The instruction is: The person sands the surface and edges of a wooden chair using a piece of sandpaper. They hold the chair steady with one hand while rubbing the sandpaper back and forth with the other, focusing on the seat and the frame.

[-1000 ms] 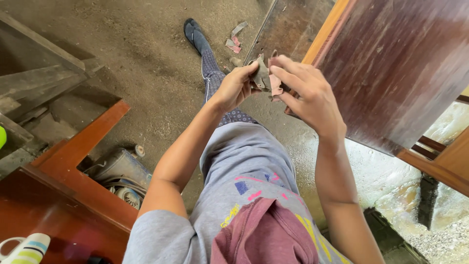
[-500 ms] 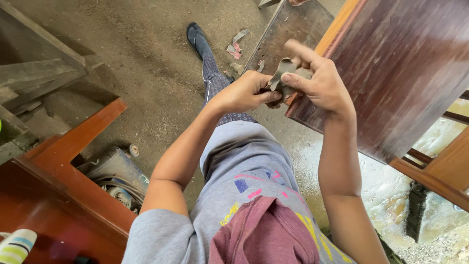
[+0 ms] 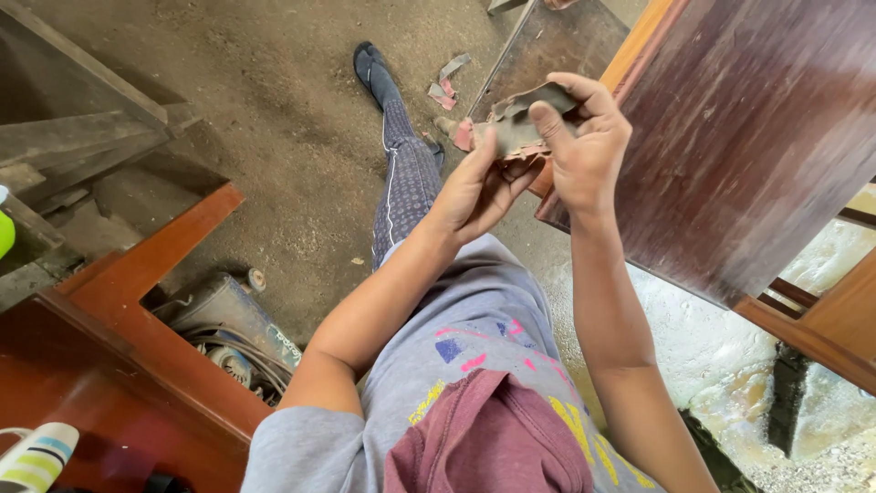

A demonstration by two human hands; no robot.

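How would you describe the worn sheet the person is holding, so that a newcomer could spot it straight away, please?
Start at the big dark reddish-brown wooden panel on the right. Just beside its lower left edge, the left hand and right hand meet above the dusty floor, both gripping a crumpled grey-brown sheet. Unlike the small scraps lying on the floor, it is held up and has torn pinkish edges.

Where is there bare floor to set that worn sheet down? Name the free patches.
Open dirt floor lies between the grey timber and the outstretched leg. It is crowded by the scraps and around the blue machine.
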